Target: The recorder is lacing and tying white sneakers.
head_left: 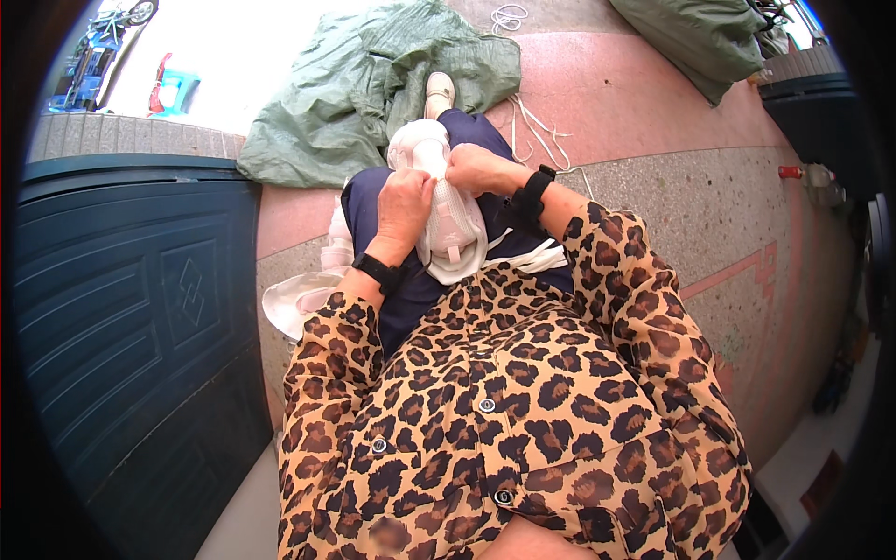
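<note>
A white sneaker [453, 229] with pale pink parts lies along my lap, toe pointing away from me, its opening near my belly. My left hand [404, 207] is closed on the shoe's left side. From the right, my right hand [483, 173] pinches at the lacing area; the fingertips nearly meet the left thumb, and what they pinch is too small to make out. White laces [537, 259] lie in a loose bundle across my right thigh. Beside my left leg sit more white shoes [297, 303], partly hidden by my arm.
A green woven sheet [350, 93] spreads over the floor ahead, near my foot in a light shoe [440, 91]. White cords [537, 131] trail on the pink and grey floor. A dark blue panelled door [140, 308] stands at left. A green sack [695, 37] lies far right.
</note>
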Available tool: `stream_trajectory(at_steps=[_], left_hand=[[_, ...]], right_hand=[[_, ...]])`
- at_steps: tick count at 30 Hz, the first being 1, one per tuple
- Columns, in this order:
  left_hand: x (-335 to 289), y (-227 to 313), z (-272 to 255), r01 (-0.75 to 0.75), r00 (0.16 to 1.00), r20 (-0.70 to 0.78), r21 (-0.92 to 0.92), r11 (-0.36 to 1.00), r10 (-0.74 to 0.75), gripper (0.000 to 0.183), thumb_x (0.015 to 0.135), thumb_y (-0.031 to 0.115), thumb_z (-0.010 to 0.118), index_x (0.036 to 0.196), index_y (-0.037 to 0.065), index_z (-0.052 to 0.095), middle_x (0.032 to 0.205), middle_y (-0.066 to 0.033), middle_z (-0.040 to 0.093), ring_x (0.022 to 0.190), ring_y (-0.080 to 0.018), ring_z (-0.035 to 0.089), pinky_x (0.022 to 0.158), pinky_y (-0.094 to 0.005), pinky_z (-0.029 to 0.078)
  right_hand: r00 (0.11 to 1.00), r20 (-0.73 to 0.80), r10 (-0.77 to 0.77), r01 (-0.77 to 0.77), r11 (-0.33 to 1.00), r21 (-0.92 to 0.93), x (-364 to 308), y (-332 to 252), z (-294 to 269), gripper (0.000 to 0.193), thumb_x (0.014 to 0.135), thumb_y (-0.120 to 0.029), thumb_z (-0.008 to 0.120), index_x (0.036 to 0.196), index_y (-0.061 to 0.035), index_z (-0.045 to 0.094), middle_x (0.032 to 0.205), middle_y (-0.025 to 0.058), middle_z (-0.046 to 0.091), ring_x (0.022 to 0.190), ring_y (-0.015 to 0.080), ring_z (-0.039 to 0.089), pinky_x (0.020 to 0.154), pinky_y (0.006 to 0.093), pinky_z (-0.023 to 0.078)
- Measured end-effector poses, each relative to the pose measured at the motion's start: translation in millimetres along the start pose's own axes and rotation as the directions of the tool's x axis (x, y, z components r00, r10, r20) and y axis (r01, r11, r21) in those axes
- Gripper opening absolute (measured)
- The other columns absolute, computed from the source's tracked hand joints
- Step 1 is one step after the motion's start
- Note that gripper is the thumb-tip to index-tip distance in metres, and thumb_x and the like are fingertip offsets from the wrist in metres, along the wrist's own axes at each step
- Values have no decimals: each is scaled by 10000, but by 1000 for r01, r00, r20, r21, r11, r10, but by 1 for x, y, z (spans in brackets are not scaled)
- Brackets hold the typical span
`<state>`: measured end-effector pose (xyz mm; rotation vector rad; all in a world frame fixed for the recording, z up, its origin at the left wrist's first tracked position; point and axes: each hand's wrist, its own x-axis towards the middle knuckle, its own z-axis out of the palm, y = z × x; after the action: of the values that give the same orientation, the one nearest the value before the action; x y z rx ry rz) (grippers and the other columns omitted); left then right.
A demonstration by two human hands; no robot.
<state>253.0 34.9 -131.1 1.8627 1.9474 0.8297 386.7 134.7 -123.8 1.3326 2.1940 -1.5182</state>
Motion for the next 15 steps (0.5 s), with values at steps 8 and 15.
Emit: stream_trajectory(at_steps=[8,15], left_hand=[[0,1,1,-17,1000,-12,2,1000,17,122,749,150,608,769,29,608,756,-127,578,742,-303,559,666,-381,451],[3,1,-5,5,998,61,-27,1000,-4,146,736,158,630,782,22,611,767,-140,587,753,-308,567,667,-380,453]], right_hand=[[888,-161,-431,287,792,-539,-14,-3,13,149,685,-123,557,717,14,608,717,209,604,686,339,615,611,398,492],[973,225,58,-186,773,606,-10,9,0,172,852,-201,525,750,-68,564,613,-36,475,505,65,459,450,194,392]])
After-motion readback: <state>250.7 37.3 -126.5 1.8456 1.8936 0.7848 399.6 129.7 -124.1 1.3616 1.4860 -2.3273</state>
